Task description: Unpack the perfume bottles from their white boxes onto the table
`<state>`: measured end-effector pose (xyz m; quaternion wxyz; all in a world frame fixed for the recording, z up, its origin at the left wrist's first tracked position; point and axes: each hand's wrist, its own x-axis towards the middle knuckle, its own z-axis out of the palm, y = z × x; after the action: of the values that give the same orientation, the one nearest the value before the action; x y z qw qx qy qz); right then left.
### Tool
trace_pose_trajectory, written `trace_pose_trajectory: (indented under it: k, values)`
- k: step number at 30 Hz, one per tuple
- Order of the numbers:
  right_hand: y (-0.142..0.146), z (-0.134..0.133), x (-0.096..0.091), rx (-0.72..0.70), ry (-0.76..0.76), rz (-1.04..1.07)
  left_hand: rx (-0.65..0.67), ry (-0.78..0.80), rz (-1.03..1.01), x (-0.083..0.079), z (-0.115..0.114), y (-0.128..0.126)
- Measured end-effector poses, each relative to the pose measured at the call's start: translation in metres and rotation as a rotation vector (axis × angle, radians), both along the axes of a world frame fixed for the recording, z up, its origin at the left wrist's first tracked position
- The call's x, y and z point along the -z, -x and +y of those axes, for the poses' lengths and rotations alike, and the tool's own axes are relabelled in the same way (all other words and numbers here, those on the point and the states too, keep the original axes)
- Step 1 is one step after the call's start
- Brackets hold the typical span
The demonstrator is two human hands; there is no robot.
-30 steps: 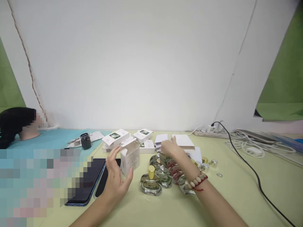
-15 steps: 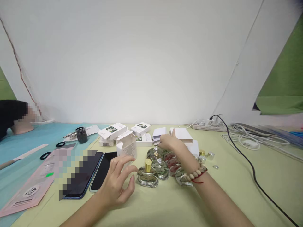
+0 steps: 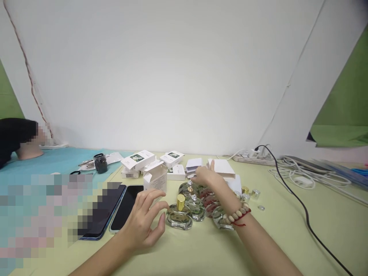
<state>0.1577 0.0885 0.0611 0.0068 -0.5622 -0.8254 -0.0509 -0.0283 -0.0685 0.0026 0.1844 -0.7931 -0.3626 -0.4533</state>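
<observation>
My left hand point(image 3: 151, 218) hovers just left of a perfume bottle point(image 3: 179, 221) with a gold cap point(image 3: 181, 202). Its fingers are curved and apart, holding nothing. My right hand point(image 3: 205, 175) reaches over the back of the bottle cluster, one finger raised and the others bent down together; their tips and whatever they grip are hidden. Beneath it stand red-tinted bottles point(image 3: 211, 202), partly covered by my wrist. Uncapped clear bottles point(image 3: 196, 210) with bare spray nozzles are grouped beside them. An opened white box point(image 3: 155, 178) stands upright behind my left hand.
White printed boxes point(image 3: 138, 159) and folded white card pieces point(image 3: 221, 167) lie at the back. Loose caps point(image 3: 255, 194) sit at right, near a black cable point(image 3: 299, 207) and a power strip point(image 3: 253, 159). Two phones point(image 3: 126, 207) lie at left. A dark jar point(image 3: 100, 164) and another person's arm point(image 3: 28, 147) are farther left.
The view has shifted slightly. Both hands keep nearly the same places and poses, and the bottles and boxes stay where they were.
</observation>
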Motion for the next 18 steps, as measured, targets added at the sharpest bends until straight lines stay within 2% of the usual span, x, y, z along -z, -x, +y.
trace_pose_trajectory:
  k: [3, 5, 8, 10, 14, 18]
  values:
    - [-0.004, 0.001, -0.006, 0.000, -0.040, -0.009, -0.010, 0.048, -0.028, 0.002, -0.001, 0.001]
    - [-0.007, 0.000, -0.014, -0.030, -0.165, 0.060, -0.007, 0.075, -0.074, 0.001, -0.001, 0.001]
    - [-0.010, -0.004, -0.029, -0.109, -0.391, 0.278, 0.033, 0.141, -0.220, -0.004, -0.002, 0.000]
    - [-0.011, -0.011, -0.041, -0.179, -0.477, 0.455, 0.087, 0.212, -0.358, -0.008, -0.002, -0.001]
    - [-0.011, -0.032, -0.064, -0.324, -0.537, 0.797, 0.219, 0.424, -0.663, -0.011, 0.000, 0.000]
    - [-0.007, -0.052, -0.078, -0.463, -0.537, 1.047, 0.398, 0.628, -0.935, -0.012, 0.004, 0.001]
